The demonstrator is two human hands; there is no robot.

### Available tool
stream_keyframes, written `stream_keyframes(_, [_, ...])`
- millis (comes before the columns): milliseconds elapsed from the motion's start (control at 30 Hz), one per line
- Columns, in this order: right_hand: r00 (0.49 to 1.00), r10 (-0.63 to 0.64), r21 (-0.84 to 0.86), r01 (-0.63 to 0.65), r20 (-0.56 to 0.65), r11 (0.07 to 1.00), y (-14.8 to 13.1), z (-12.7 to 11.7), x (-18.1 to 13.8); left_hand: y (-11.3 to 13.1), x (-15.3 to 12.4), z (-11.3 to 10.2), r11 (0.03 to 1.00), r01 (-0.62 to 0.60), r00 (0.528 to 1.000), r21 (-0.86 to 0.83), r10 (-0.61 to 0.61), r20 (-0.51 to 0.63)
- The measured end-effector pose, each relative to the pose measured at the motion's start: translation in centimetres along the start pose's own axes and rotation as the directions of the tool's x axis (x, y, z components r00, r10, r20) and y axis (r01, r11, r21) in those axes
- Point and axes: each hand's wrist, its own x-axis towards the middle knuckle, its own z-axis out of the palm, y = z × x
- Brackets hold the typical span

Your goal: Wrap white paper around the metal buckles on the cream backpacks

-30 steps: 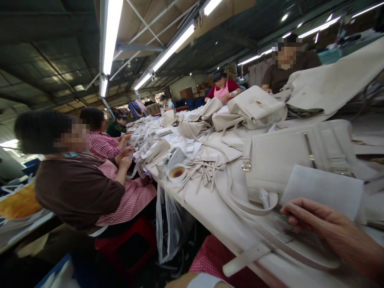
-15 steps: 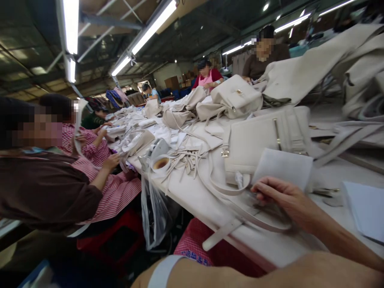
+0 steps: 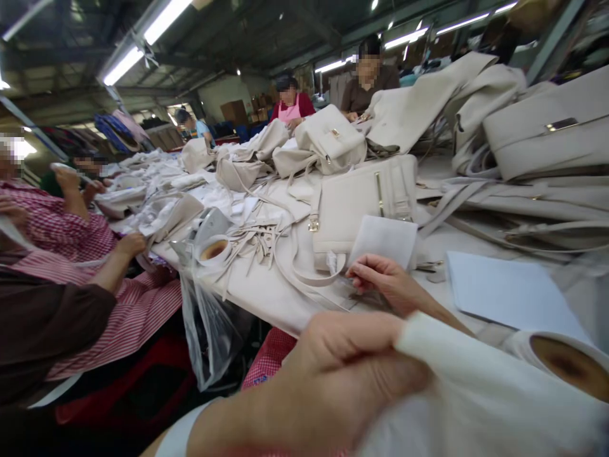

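Observation:
My left hand, large in the foreground with a white band at its wrist, is closed on the edge of a blurred white sheet. Beyond it my right hand has its fingers pinched together beside a beige strap; what they hold, if anything, I cannot make out. A square white sheet lies just behind those fingers, against a beige bag with a gold zip and buckle. A wide white roll with a brown core stands at the right.
Beige bags and loose straps cover much of the table. A smaller tape roll sits near its left edge, above a hanging clear plastic bag. A pale blue sheet lies at right. Co-workers sit left and across.
My left hand has come into view in the foreground, holding the white sheet. The view has swung right, showing the wide roll. My right hand stays by the strap, fingers pinched.

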Motion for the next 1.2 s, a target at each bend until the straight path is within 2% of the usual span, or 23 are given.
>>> stream_keyframes(33, [1.000, -0.001, 0.008, 0.001, 0.002, 1.000, 0.0, 0.0, 0.0, -0.5, 0.9, 0.0, 0.985, 0.031, 0.997, -0.172, -0.019, 0.071])
stream_keyframes(67, [1.000, -0.002, 0.010, 0.002, 0.003, 1.000, 0.0, 0.0, 0.0, -1.1, 1.6, 0.1, 0.920, 0.100, 0.987, -0.379, -0.043, 0.156])
stream_keyframes(133, [1.000, -0.002, -0.002, 0.002, 0.006, 1.000, -0.1, 0.1, 0.0, -2.7, 2.1, 0.7, 0.657, 0.286, 0.947, -0.697, -0.082, 0.311])
stream_keyframes(167, [1.000, -0.003, -0.010, 0.003, 0.007, 1.000, -0.1, 0.1, 0.0, -3.5, 2.0, 1.0, 0.533, 0.352, 0.929, -0.770, -0.101, 0.355])
stream_keyframes(233, [1.000, -0.003, -0.023, 0.004, 0.005, 1.000, -0.2, 0.1, -0.1, -4.9, 1.5, 1.4, 0.431, 0.395, 0.917, -0.811, -0.141, 0.372])
stream_keyframes(333, [1.000, -0.014, -0.027, 0.014, -0.001, 1.000, 0.0, 0.0, -0.1, -6.0, 0.5, 1.4, 0.388, 0.393, 0.919, -0.833, -0.141, 0.368])
stream_keyframes(533, [0.999, -0.033, -0.021, 0.033, 0.005, 0.999, 0.5, -0.3, 0.0, -6.6, -0.6, 1.2, 0.332, 0.378, 0.926, -0.864, -0.123, 0.358])
stream_keyframes(700, [1.000, -0.028, -0.010, 0.028, 0.003, 1.000, 0.5, -0.3, -0.1, -7.5, -1.2, 1.2, 0.394, 0.390, 0.921, -0.832, -0.161, 0.355])
stream_keyframes(800, [0.999, -0.035, 0.011, 0.035, -0.009, 0.999, 0.4, -0.2, -0.1, -8.5, -1.8, 0.8, 0.426, 0.433, 0.900, -0.794, -0.151, 0.410])
stream_keyframes(867, [0.999, -0.042, 0.015, 0.042, -0.010, 0.999, 0.4, -0.2, -0.1, -9.4, -2.3, 0.6, 0.483, 0.477, 0.863, -0.734, -0.100, 0.495])
stream_keyframes(967, [0.999, -0.051, 0.010, 0.051, -0.003, 0.999, 0.4, -0.3, -0.1, -10.9, -3.0, 1.0, 0.695, 0.484, 0.751, -0.532, -0.018, 0.660])
stream_keyframes(1033, [0.998, -0.059, 0.006, 0.059, -0.001, 0.998, 0.5, -0.3, 0.0, -11.9, -3.3, 2.0, 0.861, 0.384, 0.663, -0.333, -0.006, 0.749])
stream_keyframes(1100, [0.998, -0.064, 0.001, 0.064, 0.005, 0.998, 0.5, -0.3, 0.0, -12.8, -3.2, 3.2, 0.975, 0.190, 0.586, -0.112, -0.021, 0.810])
stream_keyframes(1167, [0.998, -0.063, 0.005, 0.063, 0.011, 0.998, 0.5, -0.4, 0.0, -13.4, -2.9, 4.2, 0.999, -0.012, 0.521, 0.036, -0.024, 0.853])
stream_keyframes(1200, [0.998, -0.063, 0.011, 0.063, 0.013, 0.998, 0.5, -0.4, 0.0, -13.6, -2.7, 4.5, 0.993, -0.090, 0.503, 0.075, -0.019, 0.864])
